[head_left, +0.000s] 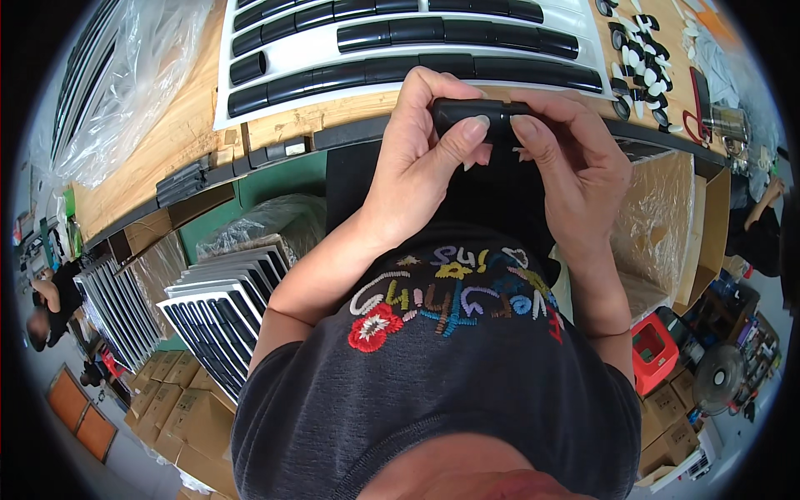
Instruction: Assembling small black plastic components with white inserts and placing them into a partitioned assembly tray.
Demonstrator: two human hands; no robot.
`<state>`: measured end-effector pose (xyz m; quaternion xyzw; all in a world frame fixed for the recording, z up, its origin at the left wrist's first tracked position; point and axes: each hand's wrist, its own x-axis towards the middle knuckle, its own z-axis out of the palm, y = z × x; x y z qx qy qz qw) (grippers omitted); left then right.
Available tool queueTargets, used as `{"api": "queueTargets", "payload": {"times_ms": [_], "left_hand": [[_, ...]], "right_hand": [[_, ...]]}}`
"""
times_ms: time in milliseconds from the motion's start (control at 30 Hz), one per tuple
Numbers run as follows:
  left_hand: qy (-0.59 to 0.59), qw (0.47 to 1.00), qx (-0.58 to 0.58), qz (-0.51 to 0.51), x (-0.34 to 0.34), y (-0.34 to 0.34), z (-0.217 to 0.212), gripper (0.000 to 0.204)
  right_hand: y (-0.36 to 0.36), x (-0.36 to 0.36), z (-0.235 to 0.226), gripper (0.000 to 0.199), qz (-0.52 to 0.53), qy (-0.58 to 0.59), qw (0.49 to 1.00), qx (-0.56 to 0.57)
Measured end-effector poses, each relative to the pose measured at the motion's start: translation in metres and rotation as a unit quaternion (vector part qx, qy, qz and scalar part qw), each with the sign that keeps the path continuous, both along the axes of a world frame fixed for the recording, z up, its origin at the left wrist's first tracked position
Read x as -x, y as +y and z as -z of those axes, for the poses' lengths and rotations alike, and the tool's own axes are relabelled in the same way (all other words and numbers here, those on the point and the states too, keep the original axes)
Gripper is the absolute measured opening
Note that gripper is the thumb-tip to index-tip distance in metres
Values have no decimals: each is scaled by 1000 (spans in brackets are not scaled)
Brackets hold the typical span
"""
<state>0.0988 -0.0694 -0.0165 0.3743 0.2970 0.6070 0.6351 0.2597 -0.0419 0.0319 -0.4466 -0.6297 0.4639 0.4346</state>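
A glossy black cylinder [458, 110] is held level between my hands, just in front of the bench edge. My left hand [408, 162] grips its left part, thumb across the near side. Fingers and thumb of my right hand [579, 158] are closed round the narrower right end, covering much of it. A seam or step shows on the cylinder between the two thumbs. Behind my hands lies a white tray [304, 60] with rows of similar black cylinders [400, 72]. One short piece [248, 67] at its left shows a hollow end.
Small black and white parts [646, 71] lie scattered at the bench's right. Clear plastic wrap [154, 79] covers things at the left. Below stand filled trays [212, 321], cardboard boxes [187, 417], a red stool [654, 354] and a fan [721, 377]. Other people [58, 304] are at the left and right.
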Motion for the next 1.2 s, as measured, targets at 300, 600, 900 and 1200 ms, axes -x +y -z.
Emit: {"api": "queueTargets", "payload": {"times_ms": [300,600,900,1200], "left_hand": [[-111,989,12,97,7,1,6,21],[-15,987,112,111,-10,-8,-7,17],[8,990,80,113,-16,-20,-13,19],[4,993,100,56,-22,2,-7,15]], "right_hand": [[-3,-8,-2,22,-32,-21,999,-12],[27,6,14,74,-80,20,992,97],[9,14,4,66,-108,161,943,270],[35,12,25,43,-1,68,993,99]]}}
